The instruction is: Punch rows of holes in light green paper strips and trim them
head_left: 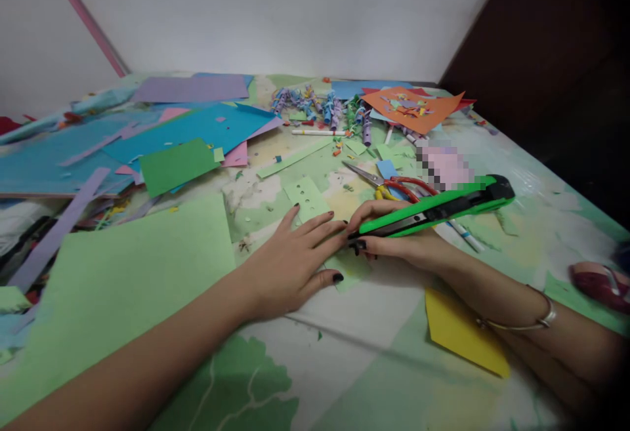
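My left hand [295, 257] lies flat with fingers spread, pressing a small light green paper piece [350, 267] onto the table. My right hand [394, 237] is closed around a bright green and black utility knife [438, 208], its tip down at the paper right beside my left fingertips. A silver bangle [531, 319] sits on my right wrist. A punched light green paper scrap [306, 196] lies just beyond my left fingers.
A large light green sheet [138, 287] lies at the left, a yellow piece [462, 332] under my right forearm. Orange-handled scissors [388, 185], blue sheets [191, 126], a green sheet [174, 165], an orange sheet [413, 108], curled paper strips [319, 106] and a white pen [317, 132] crowd the far table.
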Motion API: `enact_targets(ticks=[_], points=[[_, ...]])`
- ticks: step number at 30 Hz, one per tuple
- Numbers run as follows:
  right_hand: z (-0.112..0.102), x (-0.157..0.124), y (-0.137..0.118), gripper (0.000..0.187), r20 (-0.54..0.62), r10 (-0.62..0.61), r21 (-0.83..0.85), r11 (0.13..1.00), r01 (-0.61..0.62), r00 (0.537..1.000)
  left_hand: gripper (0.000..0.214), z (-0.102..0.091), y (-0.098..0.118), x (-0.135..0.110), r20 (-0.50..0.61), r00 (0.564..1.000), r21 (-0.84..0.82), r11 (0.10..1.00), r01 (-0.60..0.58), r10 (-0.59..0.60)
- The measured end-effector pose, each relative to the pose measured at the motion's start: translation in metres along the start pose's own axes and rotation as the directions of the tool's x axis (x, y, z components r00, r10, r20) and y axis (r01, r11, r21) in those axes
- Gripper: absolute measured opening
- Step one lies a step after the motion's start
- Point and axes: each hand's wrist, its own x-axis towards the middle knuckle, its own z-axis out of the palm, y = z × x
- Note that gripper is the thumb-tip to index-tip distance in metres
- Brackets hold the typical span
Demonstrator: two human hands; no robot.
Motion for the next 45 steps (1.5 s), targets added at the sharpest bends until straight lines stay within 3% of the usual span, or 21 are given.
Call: enact_targets(ticks=[10, 16, 20, 32, 41, 45], points=[[-0.0037, -0.0023, 0.0005, 0.016, 0.164, -0.129, -0.385, 0.904, 0.185, 0.978, 0.069, 0.0034, 0.003, -0.0016, 0.042, 0.997, 0.033, 0.998, 0.059, -0.06], [-0.0011, -0.005, 0.0013, 0.008, 0.107, -0.079, -0.478, 0.87, 0.121, 0.991, 0.072, 0.0068, 0.0018, -0.0004, -0.026, 0.998, 0.001, 0.999, 0.053, -0.053], [-0.0021, -0.0049, 0.0028, 0.011, 0.151, -0.128, -0.497, 0.847, 0.187, 0.98, 0.072, 0.0079, 0.0, 0.001, -0.007, 0.999, -0.007, 0.999, 0.053, -0.053], [-0.0052, -0.0027, 0.0037, 0.013, 0.217, -0.13, -0.506, 0.833, 0.225, 0.967, 0.073, 0.0098, -0.0035, 0.002, -0.004, 1.0, -0.004, 1.0, 0.029, -0.029], [0.003, -0.0033, 0.0054, 0.015, 0.197, -0.275, -0.614, 0.714, 0.337, 0.941, 0.071, 0.0022, 0.0009, 0.0027, 0.09, 0.994, 0.062, 0.996, 0.058, -0.064], [0.0047, -0.0037, 0.0055, 0.017, 0.202, -0.284, -0.617, 0.706, 0.347, 0.937, 0.07, 0.0005, 0.0017, 0.0023, 0.1, 0.993, 0.072, 0.996, 0.06, -0.067]])
